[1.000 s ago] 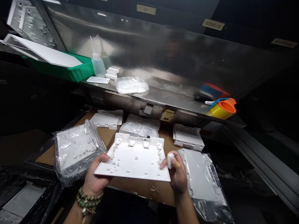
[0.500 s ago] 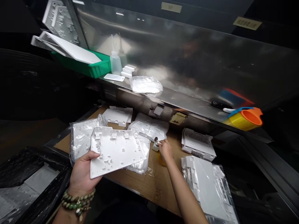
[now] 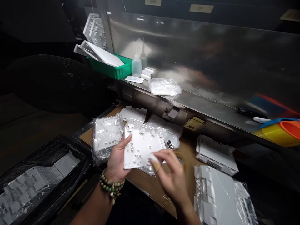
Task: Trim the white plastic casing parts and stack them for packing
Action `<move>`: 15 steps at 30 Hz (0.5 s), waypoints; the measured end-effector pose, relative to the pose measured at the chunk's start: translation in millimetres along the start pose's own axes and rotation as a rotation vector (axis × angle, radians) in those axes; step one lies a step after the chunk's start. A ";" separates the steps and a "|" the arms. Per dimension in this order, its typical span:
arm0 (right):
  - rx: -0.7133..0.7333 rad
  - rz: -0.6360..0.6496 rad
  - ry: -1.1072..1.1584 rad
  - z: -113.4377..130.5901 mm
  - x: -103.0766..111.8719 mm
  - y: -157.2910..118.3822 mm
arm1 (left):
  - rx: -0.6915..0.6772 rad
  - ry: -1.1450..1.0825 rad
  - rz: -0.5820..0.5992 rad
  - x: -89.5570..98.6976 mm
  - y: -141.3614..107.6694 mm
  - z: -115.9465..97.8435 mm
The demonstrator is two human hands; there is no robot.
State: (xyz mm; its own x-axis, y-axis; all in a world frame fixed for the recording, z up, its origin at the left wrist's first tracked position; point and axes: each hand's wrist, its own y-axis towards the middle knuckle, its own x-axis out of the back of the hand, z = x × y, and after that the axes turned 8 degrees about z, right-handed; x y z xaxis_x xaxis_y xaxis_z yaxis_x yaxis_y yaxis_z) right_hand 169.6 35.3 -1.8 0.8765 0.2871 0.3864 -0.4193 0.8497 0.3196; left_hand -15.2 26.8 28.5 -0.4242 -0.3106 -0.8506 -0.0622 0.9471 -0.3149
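My left hand (image 3: 117,161), with beaded bracelets at the wrist, grips the left edge of a white plastic panel (image 3: 142,148), thumb on its face. Small clips and posts show on the panel's upturned side. My right hand (image 3: 170,175) is over the panel's lower right corner, its thumb and index finger pinched on a small white thing (image 3: 154,158) that is blurred. Behind the panel lies clear plastic wrapping (image 3: 173,136). Small round metal things (image 3: 170,145) and a yellowish tape roll (image 3: 181,159) are just beyond my right hand.
Bagged white panels lie left (image 3: 107,134) and right (image 3: 217,193) on the cardboard-covered table (image 3: 145,184). A steel shelf (image 3: 197,107) above holds a green bin (image 3: 124,68), a bottle (image 3: 136,66) and colored cups (image 3: 281,132). A black-lined box (image 3: 79,159) stands lower left.
My right hand has come back from beside the metal things to the panel's lower right corner. The camera view has turned left, so the scene sits further right. My left hand still holds the panel.
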 end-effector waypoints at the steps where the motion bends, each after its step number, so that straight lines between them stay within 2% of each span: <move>1: 0.074 0.044 0.010 16.9 -8.9 -4.5 | 0.004 -0.009 0.030 -4.9 -0.7 3.4; 3: 0.207 0.044 -0.009 37.5 -22.5 -10.8 | 0.044 -0.027 0.064 -13.8 -2.9 8.8; 5: 0.280 0.007 -0.063 43.4 -27.8 -14.8 | 0.085 -0.032 0.078 -20.0 -5.2 12.3; 9: 0.289 0.014 -0.143 39.9 -23.2 -21.3 | 0.070 -0.027 0.087 -22.3 -7.2 16.9; 13: 0.288 -0.077 -0.137 43.8 -25.6 -24.1 | 0.003 0.011 0.076 -20.2 -8.1 22.4; 15: 0.296 -0.049 -0.163 45.4 -26.1 -24.7 | -0.005 0.033 0.069 -18.4 -8.2 23.2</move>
State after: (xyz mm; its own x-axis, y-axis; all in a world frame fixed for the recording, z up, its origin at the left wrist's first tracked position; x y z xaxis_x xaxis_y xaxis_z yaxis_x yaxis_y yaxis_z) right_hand 146.4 -13.2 19.5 0.8582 0.1543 0.4895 -0.4486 0.6890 0.5693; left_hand 14.1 22.8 37.0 -0.4573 -0.2415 -0.8559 -0.0357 0.9666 -0.2537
